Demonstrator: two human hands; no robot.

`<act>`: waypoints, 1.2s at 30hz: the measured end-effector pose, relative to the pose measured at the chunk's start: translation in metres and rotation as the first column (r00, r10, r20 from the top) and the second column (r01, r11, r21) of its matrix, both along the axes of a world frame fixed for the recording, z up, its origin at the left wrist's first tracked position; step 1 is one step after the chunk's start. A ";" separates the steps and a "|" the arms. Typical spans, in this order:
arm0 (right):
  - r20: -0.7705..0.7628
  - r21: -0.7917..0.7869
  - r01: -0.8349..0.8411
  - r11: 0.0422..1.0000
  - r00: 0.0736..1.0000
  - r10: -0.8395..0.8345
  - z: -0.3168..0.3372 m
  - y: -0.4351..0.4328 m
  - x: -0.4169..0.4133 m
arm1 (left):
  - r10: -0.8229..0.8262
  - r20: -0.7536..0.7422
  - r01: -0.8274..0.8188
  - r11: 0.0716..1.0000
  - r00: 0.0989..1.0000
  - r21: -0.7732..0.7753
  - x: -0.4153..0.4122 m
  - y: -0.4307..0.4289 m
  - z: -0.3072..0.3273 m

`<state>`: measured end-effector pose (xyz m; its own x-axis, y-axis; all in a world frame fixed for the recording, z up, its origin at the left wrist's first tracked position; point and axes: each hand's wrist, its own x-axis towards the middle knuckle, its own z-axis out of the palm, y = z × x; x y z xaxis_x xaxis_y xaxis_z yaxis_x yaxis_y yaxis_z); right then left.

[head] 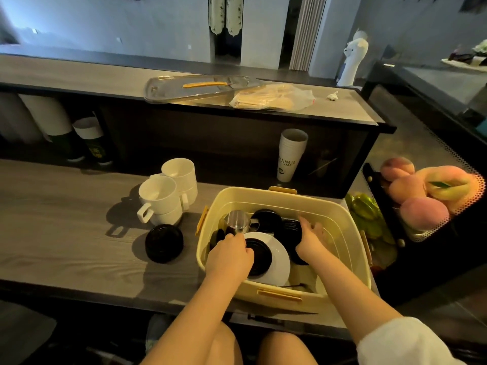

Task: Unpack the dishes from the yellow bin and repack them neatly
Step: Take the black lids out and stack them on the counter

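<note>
The pale yellow plastic bin (340, 219) sits at the near edge of the grey wooden surface (66, 233), with its long side running from the person away toward the dark shelf. Inside it, a round white plate (279, 255) lies almost flat with a small black saucer (259, 256) on top of it. Behind them a shiny metal cup (237, 221) stands upright with its mouth up, and more black dishes (288, 233) lean on edge near the right wall. Both hands are down in the bin. The left hand (229, 255) is curled, with its fingers on the edge of the black saucer. The right hand (311, 239) is partly open, with its fingers against the leaning black dishes; whether it grips them cannot be told. Left of the bin, two stacks of white cups with handles (168, 192) stand upright, and a low stack of black saucers (164, 243) lies flat beside them.
</note>
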<state>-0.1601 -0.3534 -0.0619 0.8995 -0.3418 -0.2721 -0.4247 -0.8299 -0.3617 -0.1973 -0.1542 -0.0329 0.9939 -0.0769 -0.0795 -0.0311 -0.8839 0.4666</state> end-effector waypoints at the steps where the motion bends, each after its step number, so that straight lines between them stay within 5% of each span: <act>1: -0.022 -0.053 -0.005 0.999 1.000 0.004 0.000 0.000 -0.001 | 0.000 0.002 0.000 1.000 1.000 0.000 0.000 0.000 0.000; 5: -0.040 -0.280 -0.053 0.958 0.998 0.044 0.001 -0.001 -0.005 | 0.019 0.033 -0.019 1.000 0.999 0.000 -0.002 0.001 0.000; 11: 0.010 0.087 -0.072 0.994 0.997 0.071 -0.005 -0.005 -0.004 | 0.017 0.013 -0.017 1.000 1.000 -0.003 -0.002 0.002 0.000; 17: 0.168 -0.138 0.123 0.983 0.981 -0.099 -0.006 -0.012 -0.002 | 0.024 0.047 -0.023 1.000 0.999 -0.008 -0.003 0.002 -0.001; 21: 0.305 -0.134 0.173 0.976 0.944 -0.126 -0.003 -0.010 0.001 | 0.023 0.058 -0.023 1.000 0.998 -0.005 -0.003 0.002 -0.001; 29: 0.542 -0.043 -0.132 0.990 0.830 0.135 0.014 0.004 -0.003 | 0.017 0.058 -0.016 1.000 0.998 -0.021 -0.004 0.004 -0.001; 36: 0.563 -0.109 -0.361 0.926 0.746 0.357 0.024 0.020 -0.005 | 0.000 0.055 0.001 1.000 0.999 -0.027 -0.005 0.005 0.000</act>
<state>-0.1655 -0.3336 -0.0378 0.9465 0.0376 0.3205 0.1855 -0.8761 -0.4450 -0.2019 -0.1496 -0.0325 0.9966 -0.0789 -0.0230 -0.0577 -0.8709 0.4880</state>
